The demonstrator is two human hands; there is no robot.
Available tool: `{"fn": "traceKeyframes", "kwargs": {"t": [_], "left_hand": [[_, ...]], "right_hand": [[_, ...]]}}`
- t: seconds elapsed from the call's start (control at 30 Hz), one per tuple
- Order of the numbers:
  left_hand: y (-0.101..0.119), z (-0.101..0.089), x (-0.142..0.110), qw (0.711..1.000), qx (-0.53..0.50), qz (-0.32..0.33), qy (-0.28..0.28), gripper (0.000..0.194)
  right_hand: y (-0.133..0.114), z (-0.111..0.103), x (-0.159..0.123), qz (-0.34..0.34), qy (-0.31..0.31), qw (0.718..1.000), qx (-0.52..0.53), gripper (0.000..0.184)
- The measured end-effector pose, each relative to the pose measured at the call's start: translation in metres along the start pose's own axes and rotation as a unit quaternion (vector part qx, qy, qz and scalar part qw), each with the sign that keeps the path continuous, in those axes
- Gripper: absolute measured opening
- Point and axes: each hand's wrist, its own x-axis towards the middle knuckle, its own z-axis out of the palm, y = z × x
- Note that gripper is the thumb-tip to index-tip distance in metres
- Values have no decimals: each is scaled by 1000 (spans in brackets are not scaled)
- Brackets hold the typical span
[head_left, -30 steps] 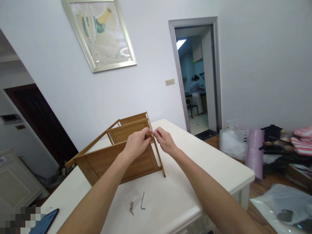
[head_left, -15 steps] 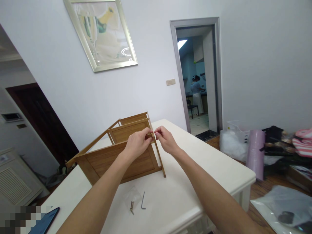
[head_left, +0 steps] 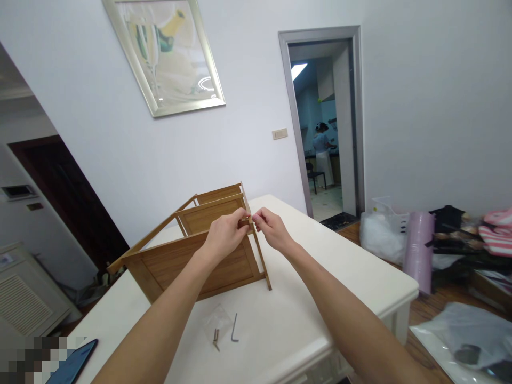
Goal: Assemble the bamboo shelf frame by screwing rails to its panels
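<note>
A brown wooden shelf rack (head_left: pixel 160 269) with panelled boards lies on its side on the white table (head_left: pixel 316 261). My left hand (head_left: pixel 226 232) is closed around the end of a board, where it meets the rack's right-hand upright. Just across that upright, my right hand (head_left: pixel 270 226) is pinched against its outer face. Whatever sits between those fingertips is too small and covered to name. Nearer me on the tabletop are several screws (head_left: pixel 216 338), a clear plastic bag (head_left: pixel 218 318) and an L-shaped hex key (head_left: pixel 234 329).
A dark phone-like slab (head_left: pixel 78 362) rests at the table's left edge. Right of the table, the floor holds a pink roll (head_left: pixel 419 250), a white basket (head_left: pixel 388 208) and plastic bags (head_left: pixel 476 336). Through the doorway (head_left: pixel 326 122) a person stands in another room.
Both hands stay at the same joint of the rack, with only a very slight shift of the right fingers. The screws and hex key lie as before.
</note>
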Motion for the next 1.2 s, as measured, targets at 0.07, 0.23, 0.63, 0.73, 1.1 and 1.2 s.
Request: {"fn": "traceKeyframes", "kwargs": {"t": [0.07, 0.23, 0.63, 0.73, 1.1, 1.2], "left_hand": [[0, 0, 0, 1000, 3, 2, 1, 19], [-2, 1, 0, 1000, 5, 6, 1, 21], [-1, -1, 1, 1000, 11, 0, -6, 20], [-1, -1, 1, 1000, 11, -1, -4, 21], [-2, 0, 1, 1000, 13, 9, 0, 20], [-2, 1, 0, 1000, 17, 6, 5, 20]], "right_hand": [[-2, 1, 1, -4, -3, 1000, -19, 40], [-3, 2, 1, -1, -12, 1000, -27, 56], [-5, -1, -1, 12, -4, 999, 37, 19], [-10, 1, -3, 7, -8, 1000, 1, 22], [-4, 5, 0, 6, -3, 999, -45, 51], [-5, 1, -2, 20, 4, 1000, -17, 37]]}}
